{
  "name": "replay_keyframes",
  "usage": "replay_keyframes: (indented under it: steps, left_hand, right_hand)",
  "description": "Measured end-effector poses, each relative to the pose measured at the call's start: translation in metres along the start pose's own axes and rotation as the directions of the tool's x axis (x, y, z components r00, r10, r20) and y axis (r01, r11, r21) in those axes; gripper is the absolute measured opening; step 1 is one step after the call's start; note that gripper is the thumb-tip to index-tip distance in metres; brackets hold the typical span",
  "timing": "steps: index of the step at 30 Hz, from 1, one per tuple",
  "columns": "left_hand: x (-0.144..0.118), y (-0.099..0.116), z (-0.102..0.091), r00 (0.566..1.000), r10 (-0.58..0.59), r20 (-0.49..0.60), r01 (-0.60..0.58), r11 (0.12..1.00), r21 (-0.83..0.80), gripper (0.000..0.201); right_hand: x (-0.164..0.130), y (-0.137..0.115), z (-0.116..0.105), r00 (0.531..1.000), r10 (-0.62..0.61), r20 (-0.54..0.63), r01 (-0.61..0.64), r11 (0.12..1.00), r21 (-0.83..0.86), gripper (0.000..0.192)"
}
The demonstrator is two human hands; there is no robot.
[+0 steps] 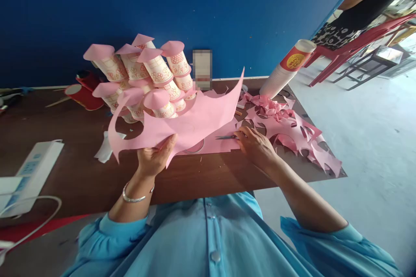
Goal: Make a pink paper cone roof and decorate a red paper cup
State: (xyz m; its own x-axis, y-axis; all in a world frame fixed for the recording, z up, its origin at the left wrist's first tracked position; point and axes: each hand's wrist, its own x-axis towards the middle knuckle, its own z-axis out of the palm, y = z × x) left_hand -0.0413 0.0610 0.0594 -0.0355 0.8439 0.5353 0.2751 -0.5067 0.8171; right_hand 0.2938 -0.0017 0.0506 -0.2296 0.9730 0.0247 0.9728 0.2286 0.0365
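Note:
My left hand [156,156] grips a large sheet of pink paper [191,123] by its near edge, thumb on top. Curved bites are cut out of the sheet's edges, and one end sticks up to the right. In my right hand [255,145] is a pair of scissors [226,137], blades pointing left, handles hidden by the fingers. Beneath the raised sheet, more pink paper [224,138] lies on the table, with a round ring-like outline [196,146] partly covered. Just behind stands a castle of decorated paper cups [159,69] topped with pink paper cones.
Pink paper scraps [292,127] pile up on the right of the brown table [201,175]. A leaning stack of paper cups [282,73] rises behind them. Red cups [85,95] and a white box [40,164] are at left. A person [354,13] is near a red chair [360,47].

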Motion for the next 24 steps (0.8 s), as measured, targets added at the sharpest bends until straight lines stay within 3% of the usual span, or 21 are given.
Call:
replay_keyframes:
  steps: [3, 6, 9, 12, 15, 17, 19, 21, 22, 24]
  left_hand:
    - [0.004, 0.009, 0.006, 0.984, -0.018, -0.179, 0.015, 1.000, -0.021, 0.040]
    - [0.005, 0.012, 0.010, 0.972, -0.054, -0.228, 0.047, 0.998, -0.036, 0.037]
    - [0.005, 0.011, 0.014, 0.971, -0.086, -0.221, 0.077, 0.996, -0.050, 0.041]
    - [0.006, 0.011, 0.017, 0.980, -0.073, -0.183, 0.061, 0.996, -0.071, 0.044]
    - [0.006, 0.009, 0.018, 0.979, -0.082, -0.189, 0.070, 0.995, -0.070, 0.044]
    - [0.005, 0.007, 0.018, 0.970, -0.114, -0.213, 0.104, 0.993, -0.055, 0.045]
    - [0.003, 0.006, 0.020, 0.959, -0.163, -0.231, 0.152, 0.986, -0.065, 0.044]
    - [0.002, 0.009, 0.023, 0.943, -0.232, -0.237, 0.210, 0.971, -0.115, 0.042]
    - [0.001, 0.011, 0.025, 0.933, -0.268, -0.239, 0.237, 0.960, -0.148, 0.041]
    - [0.000, 0.018, 0.030, 0.913, -0.335, -0.234, 0.289, 0.934, -0.210, 0.037]
  right_hand:
    - [0.002, 0.004, -0.002, 0.998, 0.048, 0.049, -0.046, 0.998, -0.036, 0.036]
    - [0.003, 0.005, -0.002, 0.996, 0.018, 0.090, -0.013, 0.998, -0.060, 0.039]
    - [0.004, 0.005, -0.002, 0.997, -0.052, 0.060, 0.057, 0.994, -0.090, 0.033]
    - [0.002, 0.009, -0.003, 0.992, -0.120, -0.043, 0.115, 0.986, -0.118, 0.028]
    - [-0.004, 0.017, -0.004, 0.952, -0.189, -0.239, 0.178, 0.982, -0.067, 0.031]
    - [-0.011, 0.021, -0.004, 0.912, -0.185, -0.366, 0.214, 0.976, 0.040, 0.033]
    - [-0.018, 0.019, -0.002, 0.896, -0.105, -0.432, 0.224, 0.946, 0.235, 0.035]
    - [-0.025, 0.010, 0.003, 0.906, 0.031, -0.423, 0.214, 0.829, 0.517, 0.036]
    - [-0.028, 0.002, 0.006, 0.909, 0.120, -0.398, 0.201, 0.712, 0.673, 0.035]
    - [-0.028, -0.020, 0.011, 0.906, 0.311, -0.286, 0.161, 0.372, 0.914, 0.037]
